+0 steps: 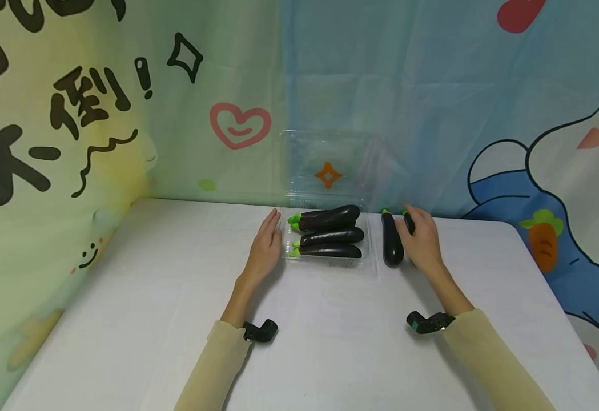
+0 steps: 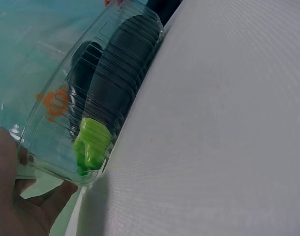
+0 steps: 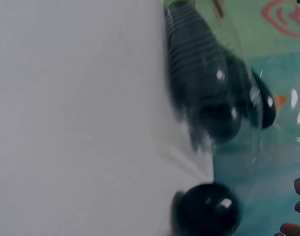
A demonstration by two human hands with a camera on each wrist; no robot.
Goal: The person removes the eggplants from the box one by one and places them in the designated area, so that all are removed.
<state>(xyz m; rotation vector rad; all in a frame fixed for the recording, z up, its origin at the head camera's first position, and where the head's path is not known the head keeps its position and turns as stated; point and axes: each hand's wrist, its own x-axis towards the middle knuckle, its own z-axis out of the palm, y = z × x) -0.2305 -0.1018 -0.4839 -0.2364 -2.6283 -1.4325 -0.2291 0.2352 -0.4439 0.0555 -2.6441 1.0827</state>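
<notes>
Several dark eggplants (image 1: 332,235) with green stems lie side by side in a clear plastic clamshell box (image 1: 325,258), its lid raised at the back. My left hand (image 1: 265,245) rests against the box's left end with fingers straight. In the left wrist view its fingers (image 2: 54,201) touch the end wall (image 2: 66,174). Right of the box, one loose eggplant (image 1: 393,242) lies on the table, stem end away from me. Beside it, my right hand (image 1: 422,237) holds another eggplant (image 1: 409,223) between thumb and fingers; most of its body is hidden under the hand.
A white-covered table (image 1: 330,342) holds everything. Right behind the box hangs a printed cloth backdrop (image 1: 340,85). A small black camera is strapped to each wrist, the left camera (image 1: 261,331) and the right camera (image 1: 429,323).
</notes>
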